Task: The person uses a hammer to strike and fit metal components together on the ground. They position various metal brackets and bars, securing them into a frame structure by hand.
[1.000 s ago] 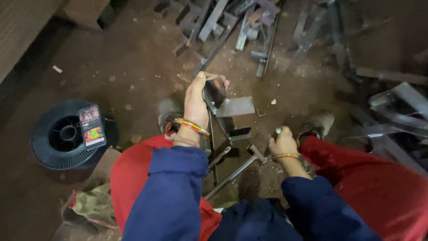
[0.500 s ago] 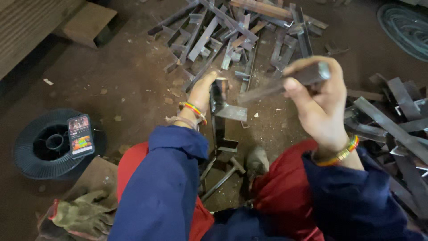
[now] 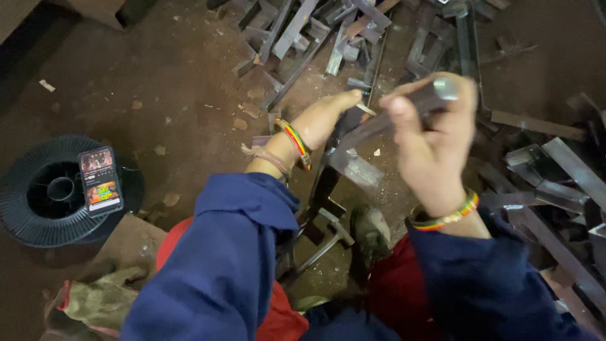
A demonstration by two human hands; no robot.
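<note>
The right hand [image 3: 435,142] is raised and closed around a short grey metal bar [image 3: 404,113], fingers wrapped over its upper end; the bar slants down toward eight o'clock and is blurred along its length. The left hand [image 3: 325,117] reaches forward, thumb extended, and rests against an upright dark steel angle piece [image 3: 344,161]. Whether its fingers are clamped on that piece cannot be told, as they lie behind the metal. The lower end of the bar meets the angle piece just beside the left thumb.

Both wrists carry striped multicoloured bangles [image 3: 293,142]. Sleeves are dark blue; the knees below are in red.

At six o'clock from the hands, a steel-headed hammer [image 3: 331,237] lies on the ground between the knees, near a worn grey shoe [image 3: 371,230].

At twelve o'clock, a heap of cut grey steel strips and angle offcuts [image 3: 341,35] covers the brown dirt floor [image 3: 170,82]; more lie at three o'clock.

At nine o'clock, well apart, a black wire spool [image 3: 38,202] lies flat with a lit smartphone [image 3: 101,181] resting on it. A soiled green work glove [image 3: 101,300] lies at seven o'clock.
</note>
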